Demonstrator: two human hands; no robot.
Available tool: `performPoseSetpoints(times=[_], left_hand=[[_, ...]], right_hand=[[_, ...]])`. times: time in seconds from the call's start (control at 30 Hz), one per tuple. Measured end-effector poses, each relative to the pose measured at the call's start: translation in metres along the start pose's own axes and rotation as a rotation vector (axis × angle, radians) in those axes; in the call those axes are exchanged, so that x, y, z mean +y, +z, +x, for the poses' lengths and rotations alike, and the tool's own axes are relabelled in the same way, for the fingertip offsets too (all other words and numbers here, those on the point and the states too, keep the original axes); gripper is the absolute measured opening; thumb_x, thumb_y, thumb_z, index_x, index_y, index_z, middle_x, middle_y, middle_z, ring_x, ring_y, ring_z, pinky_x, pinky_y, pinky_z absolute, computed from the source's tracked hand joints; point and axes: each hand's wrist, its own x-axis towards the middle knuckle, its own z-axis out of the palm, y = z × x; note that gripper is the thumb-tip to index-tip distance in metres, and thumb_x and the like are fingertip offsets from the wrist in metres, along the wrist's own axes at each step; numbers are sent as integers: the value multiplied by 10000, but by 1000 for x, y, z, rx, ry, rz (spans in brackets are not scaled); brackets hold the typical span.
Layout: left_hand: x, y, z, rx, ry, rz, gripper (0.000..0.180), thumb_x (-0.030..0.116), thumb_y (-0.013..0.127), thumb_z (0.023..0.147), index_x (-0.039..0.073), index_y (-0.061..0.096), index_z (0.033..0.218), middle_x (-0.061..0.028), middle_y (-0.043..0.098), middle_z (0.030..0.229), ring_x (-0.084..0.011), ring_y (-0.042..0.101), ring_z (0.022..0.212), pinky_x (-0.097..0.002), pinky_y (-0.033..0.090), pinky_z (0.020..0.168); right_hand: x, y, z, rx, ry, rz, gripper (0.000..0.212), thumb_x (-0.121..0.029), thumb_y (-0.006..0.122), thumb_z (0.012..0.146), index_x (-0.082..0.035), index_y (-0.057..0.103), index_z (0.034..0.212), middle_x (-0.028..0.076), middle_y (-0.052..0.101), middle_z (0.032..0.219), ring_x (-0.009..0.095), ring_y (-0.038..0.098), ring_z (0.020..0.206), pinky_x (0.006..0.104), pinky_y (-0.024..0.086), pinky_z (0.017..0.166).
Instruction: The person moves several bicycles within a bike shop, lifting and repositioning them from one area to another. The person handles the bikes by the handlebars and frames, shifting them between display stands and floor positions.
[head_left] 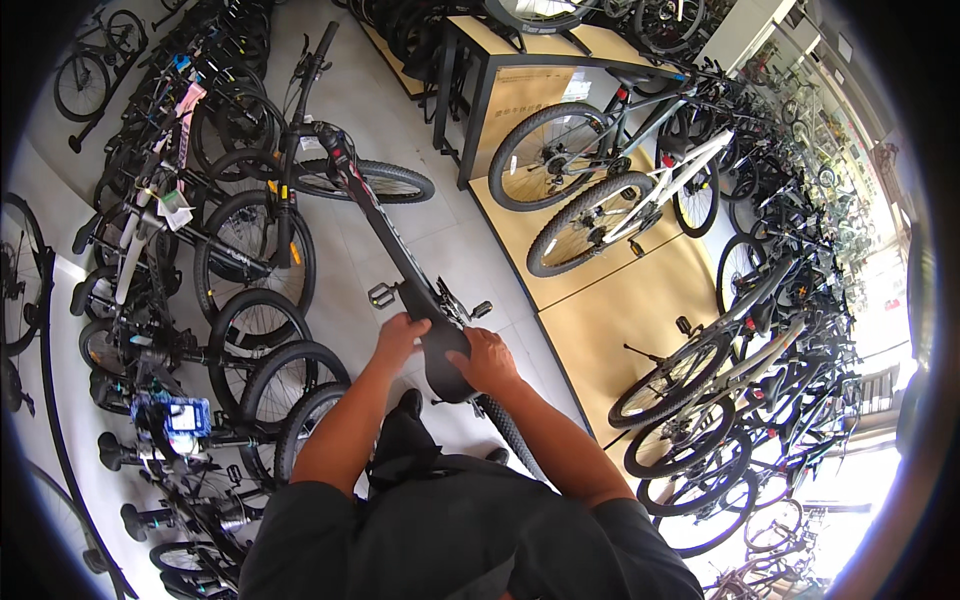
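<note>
A black bicycle saddle lies between my two hands, in front of my body. My left hand holds its left edge, with the fingertips against the side. Along the right side, my right hand grips the saddle, its thumb resting on top. The saddle belongs to a dark bicycle whose frame runs forward and to the left. A pedal sticks out left of the frame and another pedal to the right. Its front wheel is turned sideways at the far end, near the handlebar.
Tightly parked bicycles line my left, with wheels reaching toward the aisle. At the right, a low wooden platform carries a white bicycle and several others. A wooden table with black legs stands ahead. Grey tiled floor lies between.
</note>
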Motion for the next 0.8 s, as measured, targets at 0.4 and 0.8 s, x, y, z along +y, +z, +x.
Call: performPoseSetpoints(times=[0.4, 0.8], left_hand=[[-7, -1, 4, -106, 37, 15, 272, 127, 655, 900, 35, 577, 1144, -34, 637, 1026, -132, 631, 890, -288, 555, 720], [1, -53, 13, -13, 1, 238, 261, 203, 717, 904, 89, 615, 1116, -13, 659, 1034, -138, 633, 921, -331, 553, 729]], right_hand=[[-3, 9, 32, -214, 309, 18, 499, -497, 701, 837, -86, 695, 1120, 187, 706, 1015, 384, 653, 1018, 471, 508, 890], [20, 30, -31, 86, 313, 210, 840, -538, 715, 841, -29, 390, 1424, 293, 596, 1249, 443, 599, 1139, 526, 490, 923]])
